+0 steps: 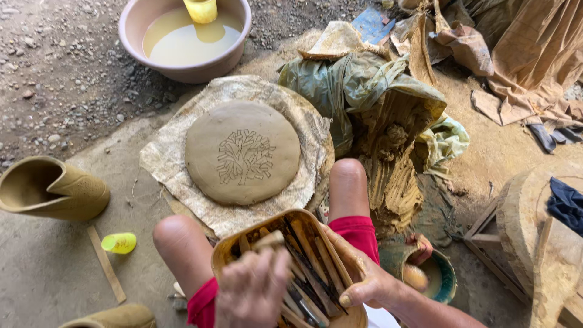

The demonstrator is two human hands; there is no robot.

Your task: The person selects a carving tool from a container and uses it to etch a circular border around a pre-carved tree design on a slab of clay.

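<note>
Near field: oblong yellow-brown tray (274, 214) rests on the lap between the two bare knees. It is packed with wooden modelling sticks (311, 262).

Left hand (252, 293) is over the near end of the tray, fingers curled down among the sticks. It is motion-blurred, so I cannot tell whether its grip is closed on a stick. Right hand (366, 280) steadies the tray, its grip clamped on the right rim with the thumb over the edge.

Step in hand (judgement): sorting through the sticks. Lifting one free would call for a pinch along its shaft while the right hand keeps the tray level.

Orientation: the sticks' long axes run with the tray's, from far-left to near-right, with the tips pointing away toward the disc.

Mid field: round clay disc (243, 121) lies flat on a sackcloth (173, 161), a tree figure incised at its centre. A plastic-wrapped clay mass (388, 164) is just to the right.

Far: a basin (182, 71) of cloudy water sits on the ground.
</note>
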